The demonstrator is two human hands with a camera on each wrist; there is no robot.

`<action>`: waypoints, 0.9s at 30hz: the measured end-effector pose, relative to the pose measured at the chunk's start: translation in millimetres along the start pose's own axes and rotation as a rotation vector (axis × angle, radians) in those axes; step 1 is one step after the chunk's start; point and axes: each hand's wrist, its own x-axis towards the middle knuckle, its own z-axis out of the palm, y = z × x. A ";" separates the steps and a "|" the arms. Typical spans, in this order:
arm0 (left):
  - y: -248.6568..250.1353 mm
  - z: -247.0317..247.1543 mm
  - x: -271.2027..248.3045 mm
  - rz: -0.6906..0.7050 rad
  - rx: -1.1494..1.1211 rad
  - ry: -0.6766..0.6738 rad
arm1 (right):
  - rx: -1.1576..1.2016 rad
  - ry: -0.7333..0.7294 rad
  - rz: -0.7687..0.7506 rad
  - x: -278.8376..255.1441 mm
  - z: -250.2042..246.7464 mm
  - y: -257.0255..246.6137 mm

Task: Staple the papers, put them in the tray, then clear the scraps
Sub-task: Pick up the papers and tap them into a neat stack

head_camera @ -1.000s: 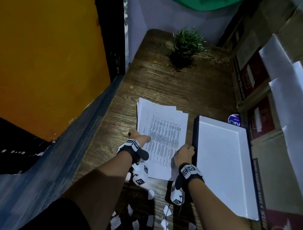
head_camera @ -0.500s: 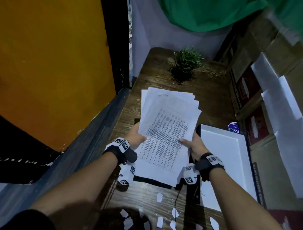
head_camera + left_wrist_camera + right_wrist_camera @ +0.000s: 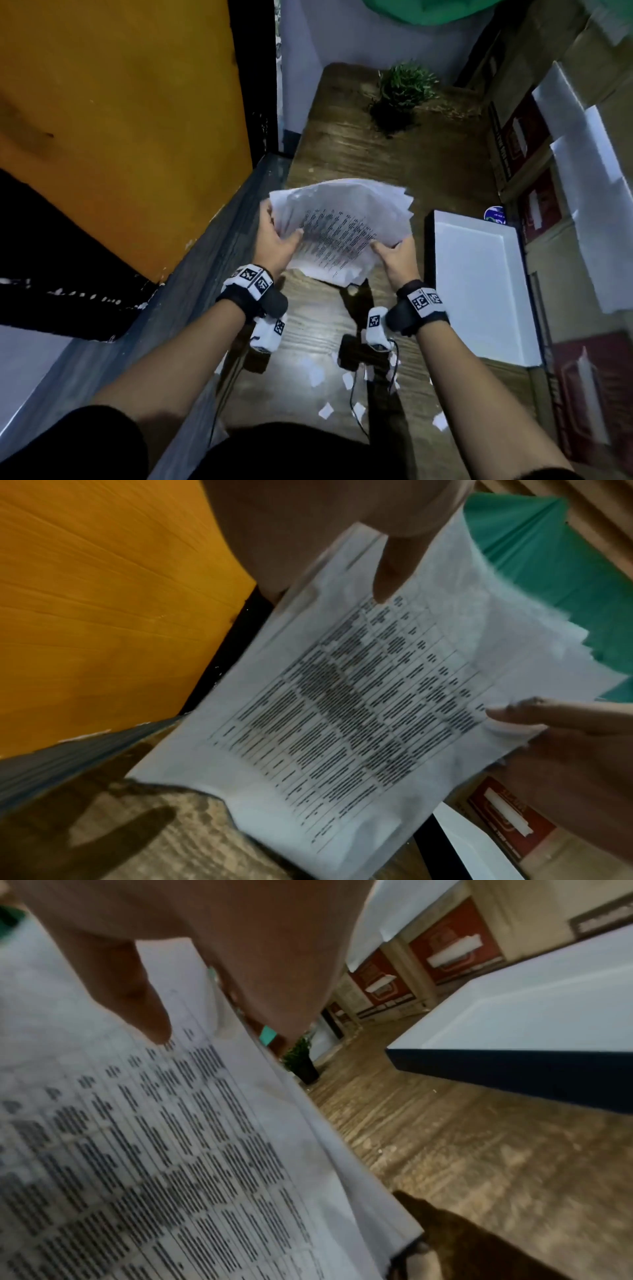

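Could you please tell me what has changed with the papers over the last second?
The papers went from lying flat on the table to lifted clear, held by the left hand and right hand at their sides. The tray and scraps stayed put.

Dim room, orange wall (image 3: 120, 120), wooden table (image 3: 359, 154).

The print on the papers (image 3: 339, 233) is too blurred to read in every view. The left hand (image 3: 274, 240) and right hand (image 3: 397, 255) hide their fingers behind the sheets. The tray (image 3: 514, 1031) runs off the right wrist picture's edge.
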 end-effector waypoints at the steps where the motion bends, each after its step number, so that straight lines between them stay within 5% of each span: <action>1: 1.5 -4.8 -1.0 0.003 -0.016 -0.019 | 0.026 0.002 0.019 -3.8 4.1 -3.1; 11: 4.9 -26.6 -4.5 -0.019 -0.023 -0.157 | 0.066 0.083 -0.017 -32.9 14.6 -19.6; 16: 16.1 -19.2 -18.4 0.027 -0.058 -0.019 | 0.014 0.096 -0.089 -37.4 12.0 -26.7; 21: -3.9 -11.6 -37.4 -0.058 -0.003 -0.081 | 0.030 -0.057 -0.046 -51.8 -5.7 -17.4; 27: -2.5 2.4 -56.9 0.005 0.021 0.034 | -0.014 -0.074 -0.070 -54.0 -10.7 -10.9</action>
